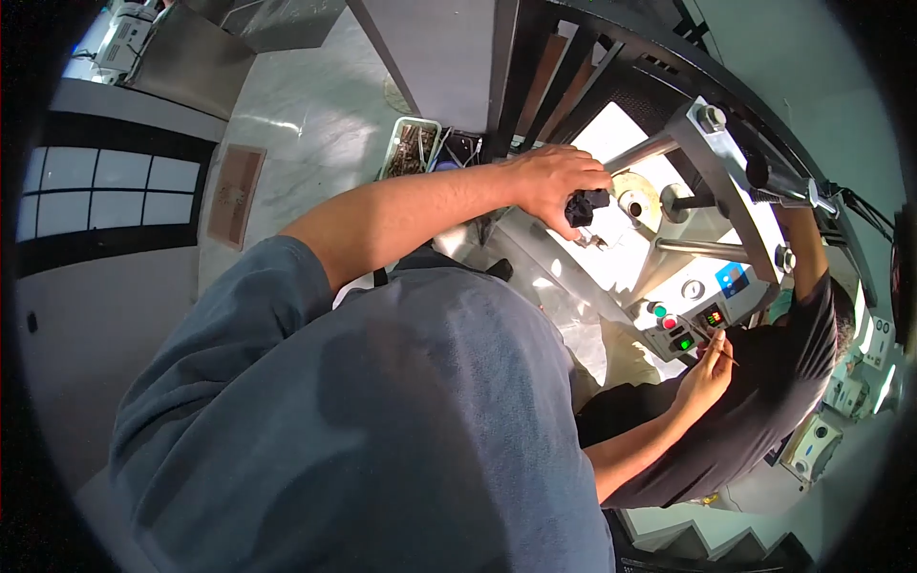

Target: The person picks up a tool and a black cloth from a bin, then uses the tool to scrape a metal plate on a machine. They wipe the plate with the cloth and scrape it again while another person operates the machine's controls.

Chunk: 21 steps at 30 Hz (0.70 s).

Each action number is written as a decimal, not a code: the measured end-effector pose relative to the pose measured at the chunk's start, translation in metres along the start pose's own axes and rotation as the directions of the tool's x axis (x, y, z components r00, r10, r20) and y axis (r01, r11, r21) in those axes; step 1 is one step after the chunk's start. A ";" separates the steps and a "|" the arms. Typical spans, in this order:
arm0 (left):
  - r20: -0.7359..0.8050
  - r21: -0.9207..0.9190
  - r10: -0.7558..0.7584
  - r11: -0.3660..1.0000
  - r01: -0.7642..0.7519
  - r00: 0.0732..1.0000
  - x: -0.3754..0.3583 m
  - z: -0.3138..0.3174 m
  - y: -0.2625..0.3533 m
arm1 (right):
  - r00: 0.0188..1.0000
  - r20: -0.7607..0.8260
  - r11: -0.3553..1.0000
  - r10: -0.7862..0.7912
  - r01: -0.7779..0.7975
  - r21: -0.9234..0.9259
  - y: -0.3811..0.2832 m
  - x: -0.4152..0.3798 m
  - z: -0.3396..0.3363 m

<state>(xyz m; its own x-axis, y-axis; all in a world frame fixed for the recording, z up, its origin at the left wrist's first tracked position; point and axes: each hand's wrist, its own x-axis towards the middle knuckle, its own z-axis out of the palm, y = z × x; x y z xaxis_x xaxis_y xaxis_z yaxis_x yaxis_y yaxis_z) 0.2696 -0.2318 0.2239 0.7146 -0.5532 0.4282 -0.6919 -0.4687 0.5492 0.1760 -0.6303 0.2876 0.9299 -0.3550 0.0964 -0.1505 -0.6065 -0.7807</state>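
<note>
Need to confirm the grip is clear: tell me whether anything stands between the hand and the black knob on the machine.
Nothing visible does. The left hand is closed right on the black knob. A co-worker's hand is apart from it, by the control panel.

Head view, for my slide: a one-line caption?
Left hand grips a black knob on a press; a co-worker's hand nears its control panel.

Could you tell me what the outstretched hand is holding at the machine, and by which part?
The left hand grips a small black knob-like part, fingers wrapped over its top. The person's right hand is out of view.
</note>
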 end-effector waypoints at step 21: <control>0.001 0.029 -0.018 0.999 0.018 1.000 -0.001 0.005 -0.005 | 0.996 -0.050 0.997 -0.079 0.079 -0.013 -0.008 -0.010 0.006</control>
<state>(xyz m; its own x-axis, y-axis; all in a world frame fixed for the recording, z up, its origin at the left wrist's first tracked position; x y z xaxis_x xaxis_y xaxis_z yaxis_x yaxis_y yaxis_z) 0.2717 -0.2323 0.2178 0.7270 -0.5452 0.4174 -0.6815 -0.4988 0.5355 0.1702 -0.6176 0.2890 0.9208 -0.3412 0.1889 -0.0814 -0.6417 -0.7626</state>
